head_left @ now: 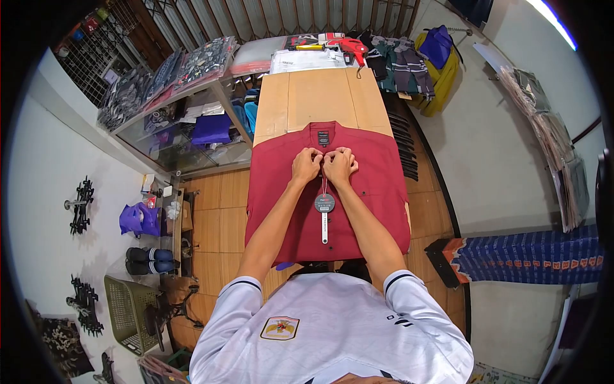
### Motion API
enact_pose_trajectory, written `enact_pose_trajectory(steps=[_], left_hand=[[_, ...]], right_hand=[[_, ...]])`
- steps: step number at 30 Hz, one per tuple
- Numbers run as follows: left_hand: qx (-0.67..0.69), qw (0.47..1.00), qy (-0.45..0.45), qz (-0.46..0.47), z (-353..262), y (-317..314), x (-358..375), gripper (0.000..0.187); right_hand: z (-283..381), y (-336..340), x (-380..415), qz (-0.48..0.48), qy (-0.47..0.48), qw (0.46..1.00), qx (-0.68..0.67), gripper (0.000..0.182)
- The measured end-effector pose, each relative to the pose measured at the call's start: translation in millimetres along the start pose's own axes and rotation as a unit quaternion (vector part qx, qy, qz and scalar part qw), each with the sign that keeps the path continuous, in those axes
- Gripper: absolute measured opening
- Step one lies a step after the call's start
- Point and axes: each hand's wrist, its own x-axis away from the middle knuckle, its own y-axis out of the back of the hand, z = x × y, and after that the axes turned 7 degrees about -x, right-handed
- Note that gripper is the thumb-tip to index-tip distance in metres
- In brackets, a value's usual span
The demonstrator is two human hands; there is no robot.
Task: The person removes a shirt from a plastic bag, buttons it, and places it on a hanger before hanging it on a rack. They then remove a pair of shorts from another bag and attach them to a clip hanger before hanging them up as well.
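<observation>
A maroon shirt (288, 211) lies spread front side up on a wooden table (307, 96), its collar toward the far end. My left hand (307, 164) and my right hand (339, 164) meet just below the collar, one on each side of the front opening. Both have their fingers pinched on the shirt's edges; the exact spot under the fingertips is hidden. Below them a round grey hang tag (324, 203) hangs from a string, with a white strip tag (324, 228) beneath it. A dark label (323, 137) shows inside the neck.
Beyond the table, a red tape dispenser or similar tool (350, 46) rests on white packages (304, 61). A glass display case (185, 131) with packed garments stands at left. Clothes (403, 67) hang at the back right. An olive basket (128, 313) sits at lower left.
</observation>
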Motion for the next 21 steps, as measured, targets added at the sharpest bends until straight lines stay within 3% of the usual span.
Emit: enact_pose_trajectory(steps=[14, 18, 21], left_hand=[[0.063, 0.998, 0.022, -0.006, -4, 1, 2, 0.017], [0.102, 0.995, 0.018, 0.013, -3, 1, -2, 0.019], [0.127, 0.992, -0.011, 0.003, -1, 6, 4, 0.022]], right_hand=[[7, 8, 5, -0.014, -0.006, 0.999, -0.029, 0.009], [-13, 15, -4, 0.004, 0.070, 0.991, -0.112, 0.013], [-19, 33, 5, 0.031, 0.073, 0.988, -0.131, 0.014]])
